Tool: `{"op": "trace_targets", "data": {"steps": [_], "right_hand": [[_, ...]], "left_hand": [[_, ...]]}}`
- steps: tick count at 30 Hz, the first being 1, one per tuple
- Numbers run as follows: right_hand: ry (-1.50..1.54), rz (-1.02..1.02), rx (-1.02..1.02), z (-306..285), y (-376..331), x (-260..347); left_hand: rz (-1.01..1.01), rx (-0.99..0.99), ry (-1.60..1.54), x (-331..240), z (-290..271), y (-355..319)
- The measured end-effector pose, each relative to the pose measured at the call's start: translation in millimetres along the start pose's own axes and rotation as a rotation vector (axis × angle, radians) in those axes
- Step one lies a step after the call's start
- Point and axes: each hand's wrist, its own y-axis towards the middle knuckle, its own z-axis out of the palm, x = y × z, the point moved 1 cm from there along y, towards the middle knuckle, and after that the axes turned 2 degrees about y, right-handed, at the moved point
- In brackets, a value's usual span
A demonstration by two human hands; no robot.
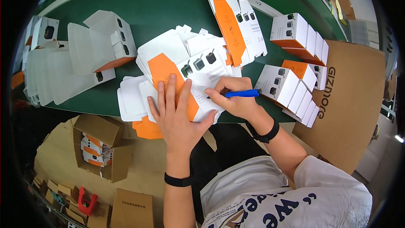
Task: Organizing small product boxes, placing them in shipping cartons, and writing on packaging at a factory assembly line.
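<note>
"Desk, green-topped (168, 6), is the biggest thing. What comes after it?"

"Tall brown cardboard (352, 84) at the right, then a loose pile of flattened cartons (162, 46) near the desk's front edge. White boxes with raised flaps (79, 50) sit to its left, closed white-and-orange boxes (291, 27) to its right."

"And the top carton (162, 65)?"

"On the pile, beneath both hands, its orange side leftward, its printed white side rightward."

"How is each grip?"

"Left hand (179, 122): palm down, fingers spread, mostly over the orange side. Right hand (236, 101): curled around a blue pen (244, 93)."

"Does the tip touch the carton?"

"It points at the white side; I cannot tell whether they meet."
</note>
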Motion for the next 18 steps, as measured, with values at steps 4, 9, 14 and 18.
{"op": "trace_targets", "data": {"steps": [4, 9, 14, 18], "right_hand": [[-0.105, -0.055, 0.025, 0, 1, 0], [-0.09, -0.081, 0.024, -3, 0, 1], [0.039, -0.025, -0.325, -11, -12, -13], [-0.154, -0.038, -0.315, -6, -5, -3]], "left_hand": [[0.012, -0.005, 0.008, -3, -1, 1], [0.013, 0.004, 0.02, -3, -3, 1], [0.002, 0.024, -0.014, 0, -2, 0], [0.01, -0.012, -0.013, 6, 5, -5]]}}
